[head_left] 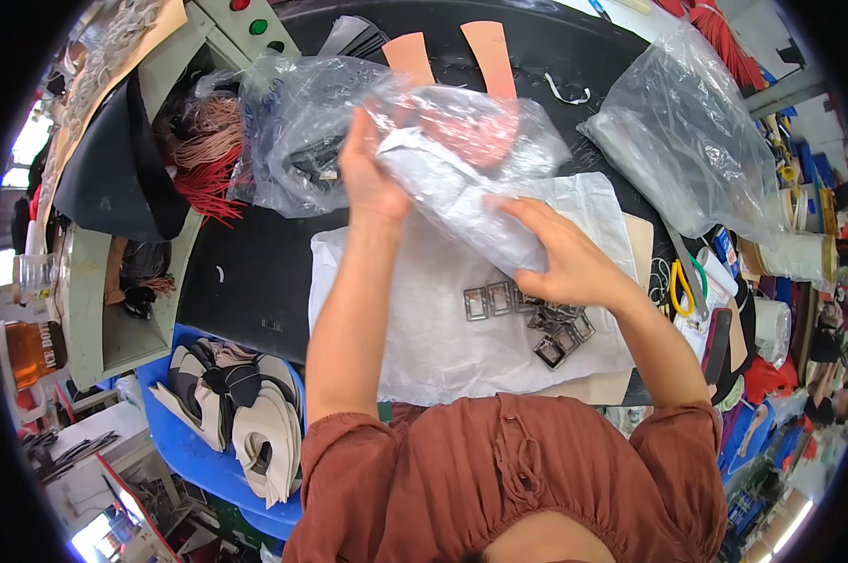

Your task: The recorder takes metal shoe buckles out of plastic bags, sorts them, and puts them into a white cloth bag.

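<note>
Both of my hands hold up a crinkled clear plastic bag (443, 183), which has something white inside. My left hand (372, 178) grips its left edge, with the thumb upright against the film. On the right side, my right hand (565, 246) has its fingers on the bag and thumb beneath. Below the bag, several dark metal rectangular buckles (477, 305) lie partly in a heap on a sheet of white paper (424, 347). Another clear bag (283, 141) with dark pieces in it sits just left of my left hand.
Orange-pink strips (485, 52) lie at the back of the black table (241, 291). A large clear bag (687, 131) and yellow-handled scissors (682, 286) are on the right. A blue tub (156, 375) of cut pieces stands lower left, near a cabinet with red cords (208, 183).
</note>
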`<move>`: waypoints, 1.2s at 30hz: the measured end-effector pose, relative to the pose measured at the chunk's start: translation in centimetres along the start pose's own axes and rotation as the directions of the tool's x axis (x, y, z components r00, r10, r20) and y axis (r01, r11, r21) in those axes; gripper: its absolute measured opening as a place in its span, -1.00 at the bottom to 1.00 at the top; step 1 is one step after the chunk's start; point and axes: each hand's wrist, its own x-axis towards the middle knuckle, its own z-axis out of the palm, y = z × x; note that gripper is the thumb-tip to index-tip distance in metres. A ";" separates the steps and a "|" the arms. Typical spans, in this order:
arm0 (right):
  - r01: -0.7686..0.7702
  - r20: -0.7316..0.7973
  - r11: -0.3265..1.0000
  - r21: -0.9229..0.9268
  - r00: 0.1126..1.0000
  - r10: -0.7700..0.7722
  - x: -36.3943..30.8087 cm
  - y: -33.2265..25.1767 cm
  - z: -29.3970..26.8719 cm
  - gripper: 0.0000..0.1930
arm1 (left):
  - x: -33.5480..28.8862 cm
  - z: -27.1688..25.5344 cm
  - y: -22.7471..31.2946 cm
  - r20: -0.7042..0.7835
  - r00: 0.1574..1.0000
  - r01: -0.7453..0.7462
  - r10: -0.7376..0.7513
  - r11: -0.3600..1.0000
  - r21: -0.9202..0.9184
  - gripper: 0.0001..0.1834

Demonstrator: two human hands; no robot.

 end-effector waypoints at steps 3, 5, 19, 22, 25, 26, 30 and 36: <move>0.116 -0.028 0.990 -0.084 0.993 -0.119 3.1 2.5 1.9 -0.24 | 4.5 -3.0 4.1 -0.010 0.989 -0.144 0.146 0.984 0.104 -0.46; 0.067 -0.004 0.998 -0.017 0.998 -0.067 4.3 1.3 1.9 -0.24 | 6.8 -2.9 7.5 0.056 0.989 -0.142 0.138 0.986 0.087 -0.39; 0.463 0.116 0.713 -0.527 0.870 -0.480 3.2 -0.2 8.4 -0.42 | -1.2 2.9 10.2 0.472 0.789 -0.559 -0.393 -0.138 0.818 -0.26; 0.471 0.147 0.677 -0.565 0.865 -0.479 3.7 1.3 7.0 -0.50 | -5.9 -0.2 10.3 0.459 0.665 -0.663 -0.589 -0.185 0.725 -0.09; 0.544 0.218 0.604 -0.583 0.821 -0.528 6.0 2.1 5.2 -0.46 | -8.8 -4.6 10.1 0.383 0.839 -0.523 -0.386 -0.383 0.761 -0.36; 0.560 0.208 0.566 -0.605 0.798 -0.566 6.7 2.5 4.7 -0.43 | -9.2 -4.7 9.8 0.362 0.875 -0.469 -0.323 -0.371 0.802 -0.45; 0.373 -0.022 0.587 -0.719 0.832 -0.554 6.6 2.9 3.6 -0.36 | -11.6 -6.8 8.7 0.310 0.949 -0.314 -0.061 -0.301 0.901 -0.74; 0.024 -0.286 0.921 -0.389 0.947 -0.146 -1.0 6.1 2.3 -0.68 | -12.8 -9.7 7.8 0.037 0.989 -0.041 0.146 0.024 0.999 -0.82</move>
